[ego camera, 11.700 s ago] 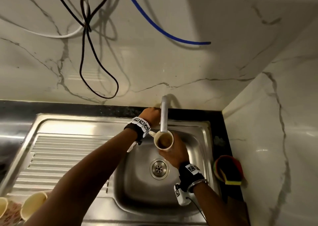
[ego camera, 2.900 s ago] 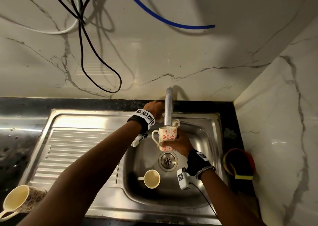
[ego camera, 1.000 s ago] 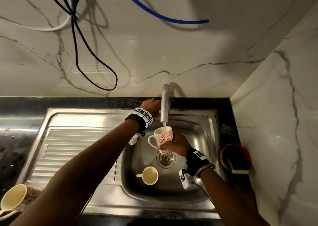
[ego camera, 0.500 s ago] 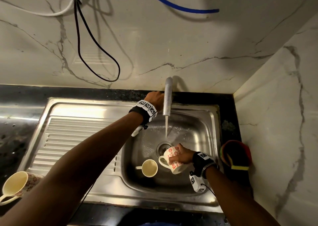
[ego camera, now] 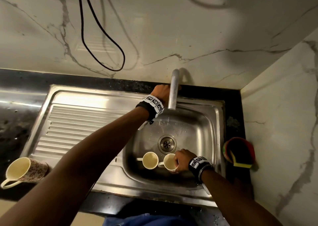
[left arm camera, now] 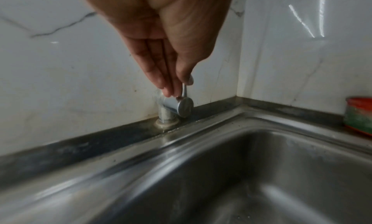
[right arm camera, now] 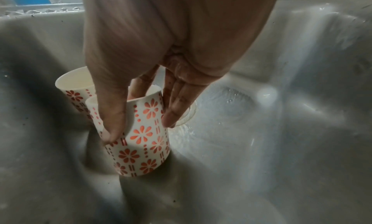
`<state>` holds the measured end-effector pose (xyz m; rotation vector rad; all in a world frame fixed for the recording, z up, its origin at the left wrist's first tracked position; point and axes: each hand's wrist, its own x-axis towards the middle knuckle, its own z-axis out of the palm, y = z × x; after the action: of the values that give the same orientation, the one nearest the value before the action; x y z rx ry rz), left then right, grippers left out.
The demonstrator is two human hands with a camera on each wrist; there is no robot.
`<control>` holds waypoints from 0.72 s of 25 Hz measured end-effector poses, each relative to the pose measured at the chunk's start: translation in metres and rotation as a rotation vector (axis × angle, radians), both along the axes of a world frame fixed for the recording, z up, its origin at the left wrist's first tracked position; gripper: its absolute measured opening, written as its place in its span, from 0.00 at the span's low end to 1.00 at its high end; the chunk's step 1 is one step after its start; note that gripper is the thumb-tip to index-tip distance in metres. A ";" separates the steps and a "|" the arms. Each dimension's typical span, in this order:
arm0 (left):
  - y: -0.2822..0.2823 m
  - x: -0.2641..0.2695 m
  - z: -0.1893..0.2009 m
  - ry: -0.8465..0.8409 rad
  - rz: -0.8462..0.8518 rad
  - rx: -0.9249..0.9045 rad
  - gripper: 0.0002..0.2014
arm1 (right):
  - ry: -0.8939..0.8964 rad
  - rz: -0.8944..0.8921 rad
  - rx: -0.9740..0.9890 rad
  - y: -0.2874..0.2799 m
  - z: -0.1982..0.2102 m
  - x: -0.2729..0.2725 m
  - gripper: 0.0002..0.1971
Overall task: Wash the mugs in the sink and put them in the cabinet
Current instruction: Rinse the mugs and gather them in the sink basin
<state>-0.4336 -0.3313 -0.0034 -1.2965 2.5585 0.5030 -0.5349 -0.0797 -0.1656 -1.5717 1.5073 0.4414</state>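
Observation:
My right hand (ego camera: 179, 161) grips a white mug with red flowers (ego camera: 169, 162) standing upright on the sink floor. In the right wrist view my thumb and two fingers are outside the mug (right arm camera: 141, 151) and one finger is inside its rim, with my right hand (right arm camera: 139, 127) over it. A second floral mug (ego camera: 150, 160) (right arm camera: 74, 87) stands upright just left of it. A third mug (ego camera: 24, 170) lies on its side on the counter at the far left. My left hand (ego camera: 161, 93) (left arm camera: 177, 90) pinches the tap lever (left arm camera: 186, 93) behind the spout (ego camera: 173, 91).
The steel sink basin (ego camera: 203, 122) has its drain (ego camera: 167, 143) just beyond the mugs. A ribbed draining board (ego camera: 82, 126) lies to the left. A red holder with a yellow sponge (ego camera: 239, 151) (left arm camera: 358, 116) sits at the right rim. Cables (ego camera: 103, 36) hang on the marble wall.
My right hand brought the floral mug down from under the spout and stood it upright beside the other mug. The water stream seen earlier no longer shows. My left hand stayed on the tap.

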 end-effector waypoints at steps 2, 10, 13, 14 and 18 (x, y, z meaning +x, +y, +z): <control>0.011 0.015 -0.001 0.030 -0.032 -0.026 0.18 | 0.012 0.023 0.009 -0.002 0.003 -0.002 0.17; 0.113 0.167 -0.052 0.151 0.218 0.014 0.12 | 0.072 0.119 0.001 0.008 0.012 0.000 0.16; 0.156 0.230 -0.065 0.174 0.353 0.010 0.10 | 0.091 0.130 0.039 0.001 0.025 0.007 0.19; 0.167 0.252 -0.069 0.181 0.395 -0.008 0.10 | 0.101 0.143 0.047 -0.006 0.032 0.012 0.18; 0.195 0.337 -0.064 0.218 0.580 -0.099 0.10 | 0.132 0.081 -0.173 -0.046 0.075 0.071 0.10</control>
<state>-0.0962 -0.1367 -0.0672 -2.1399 2.3600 0.6539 -0.4643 -0.1258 -0.0905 -1.7734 1.6217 0.4793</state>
